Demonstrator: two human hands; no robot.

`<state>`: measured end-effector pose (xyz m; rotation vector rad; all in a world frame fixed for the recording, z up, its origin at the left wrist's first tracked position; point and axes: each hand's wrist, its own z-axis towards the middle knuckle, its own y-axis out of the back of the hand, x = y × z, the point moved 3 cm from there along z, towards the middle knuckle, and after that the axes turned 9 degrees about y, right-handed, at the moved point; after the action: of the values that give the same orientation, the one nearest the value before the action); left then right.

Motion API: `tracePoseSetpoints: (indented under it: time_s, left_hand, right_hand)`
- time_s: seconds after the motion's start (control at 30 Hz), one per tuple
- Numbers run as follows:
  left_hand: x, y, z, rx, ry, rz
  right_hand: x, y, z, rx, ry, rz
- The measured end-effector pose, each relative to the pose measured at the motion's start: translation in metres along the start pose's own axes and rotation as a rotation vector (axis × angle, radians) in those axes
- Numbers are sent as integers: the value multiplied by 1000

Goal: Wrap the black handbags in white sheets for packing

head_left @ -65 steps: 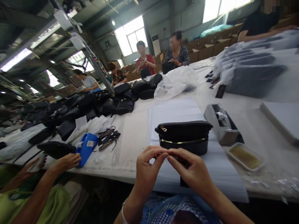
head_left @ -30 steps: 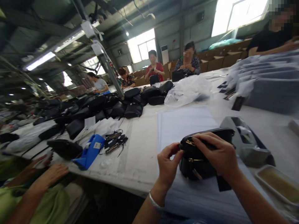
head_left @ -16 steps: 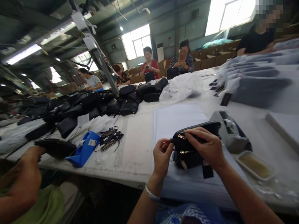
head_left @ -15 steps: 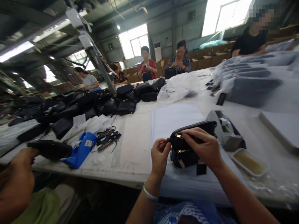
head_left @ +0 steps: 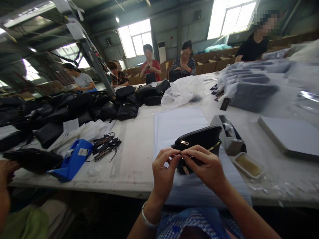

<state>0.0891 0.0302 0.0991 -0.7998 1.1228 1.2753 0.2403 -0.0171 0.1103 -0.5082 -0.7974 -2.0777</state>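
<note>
A small black bag (head_left: 199, 135) with gold zips stands on white sheets of paper (head_left: 178, 121) before me. My left hand (head_left: 164, 171) is closed in a pinch at the bag's left end. My right hand (head_left: 208, 167) reaches across the front, its thumb and forefinger pinched against the left fingertips. What the two pinches hold is too small and covered to make out. Above them a gold zip pull (head_left: 184, 142) lies free on the upper zip. Part of the bag's lower front is hidden behind my right hand.
A grey tape dispenser (head_left: 228, 134) and a shallow dish (head_left: 249, 165) stand to the right. Leftward are black tags (head_left: 106, 145), a blue tape dispenser (head_left: 74, 159) and piled black bags (head_left: 127, 112). Another person's hand (head_left: 7, 171) touches a bag at far left. Wrapped bags (head_left: 251, 94) line the back right.
My right hand has left the upper zip pull and moved down and left to meet my left fingertips. The view has shifted slightly to the right.
</note>
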Motion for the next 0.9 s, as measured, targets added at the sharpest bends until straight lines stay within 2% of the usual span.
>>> tracePoseSetpoints:
  time_s: [0.23, 0.37, 0.53, 0.6, 0.73, 0.77, 0.9]
  left_hand:
    - [10, 0, 1, 60, 138, -84]
    - [10, 4, 0, 101, 188, -61]
    - [13, 10, 1, 171, 246, -72]
    - [17, 10, 3, 173, 262, -106]
    - [30, 8, 11, -2, 305, -251]
    - [33, 5, 13, -13, 320, -299]
    - [39, -9, 16, 84, 344, -400]
  right_hand:
    - [1, -4, -2, -15, -61, 55]
    - [2, -3, -5, -23, 19, 44]
    - [0, -4, -3, 52, 83, 10]
    - [-1, -4, -1, 55, 85, -38]
    - [-2, -7, 1, 7, 79, -228]
    - [-2, -7, 1, 4, 83, -291]
    - [0, -12, 0, 30, 128, -488]
